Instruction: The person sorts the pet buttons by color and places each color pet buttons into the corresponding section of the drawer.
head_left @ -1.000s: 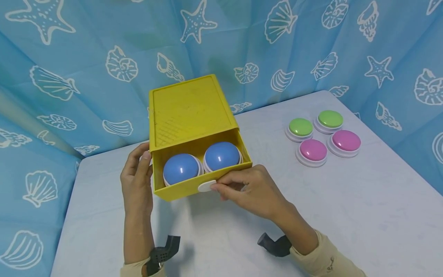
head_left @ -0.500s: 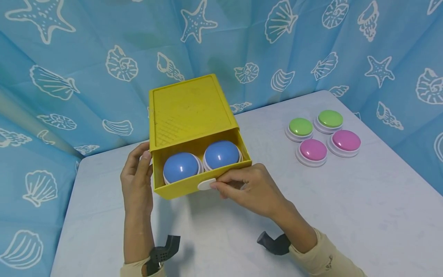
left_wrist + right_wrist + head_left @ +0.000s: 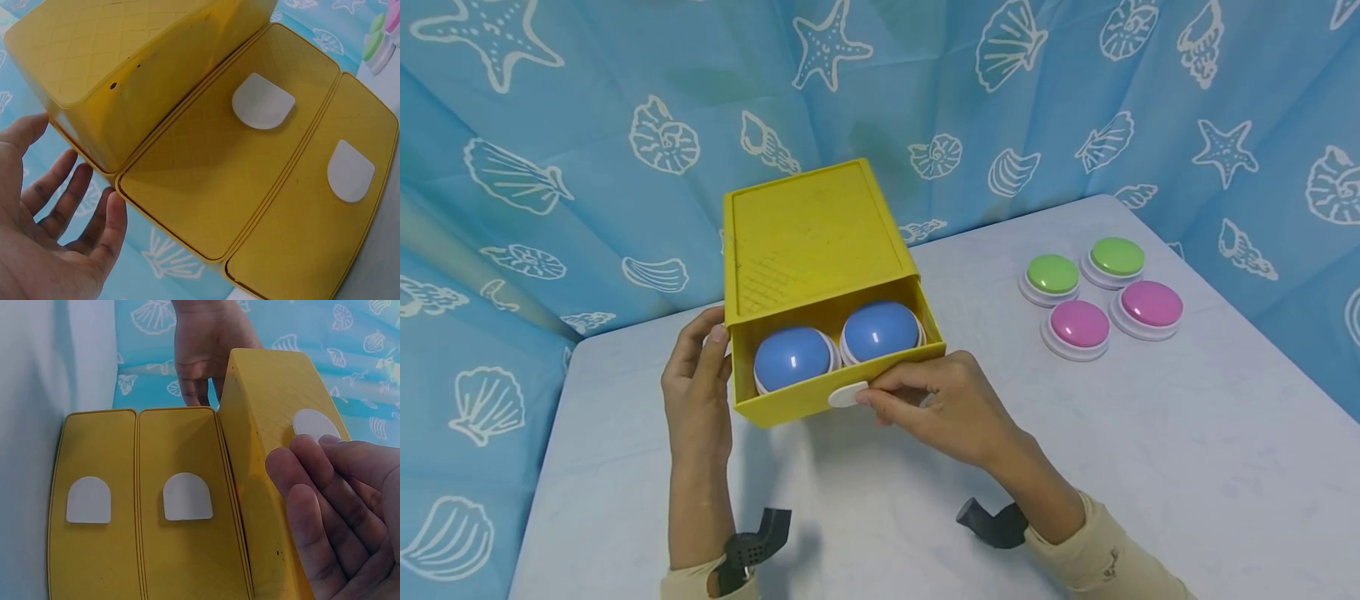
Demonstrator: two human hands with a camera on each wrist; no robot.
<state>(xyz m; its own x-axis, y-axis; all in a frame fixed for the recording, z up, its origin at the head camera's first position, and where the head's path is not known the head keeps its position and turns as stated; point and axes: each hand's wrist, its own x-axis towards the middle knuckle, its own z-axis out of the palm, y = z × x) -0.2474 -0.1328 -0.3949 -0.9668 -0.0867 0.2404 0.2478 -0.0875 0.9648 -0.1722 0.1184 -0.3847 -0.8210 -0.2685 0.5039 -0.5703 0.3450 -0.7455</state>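
Observation:
A yellow drawer cabinet (image 3: pixel 816 237) stands on the table, its top drawer (image 3: pixel 786 403) pulled partly out. Two blue dome buttons (image 3: pixel 790 360) with white rims sit side by side in that drawer. My right hand (image 3: pixel 951 408) pinches the drawer's white tab handle (image 3: pixel 844 396) between thumb and index finger. Along the cabinet's left side, my left hand (image 3: pixel 698 383) touches the edge with loosely bent fingers, its fingertips (image 3: pixel 115 209) right at the drawer seams. Below, in the right wrist view, are two closed drawers (image 3: pixel 181 550) with white tabs.
To the right on the white-covered table (image 3: pixel 1150 467) stand two green buttons (image 3: pixel 1052 273) and two pink buttons (image 3: pixel 1079 323), all on white bases. A blue curtain (image 3: pixel 880 108) with shell and starfish prints hangs behind and at both sides.
The top drawer has slid slightly inward with the blue buttons, and my right hand has moved a little forward with its handle. My left hand has stayed in place.

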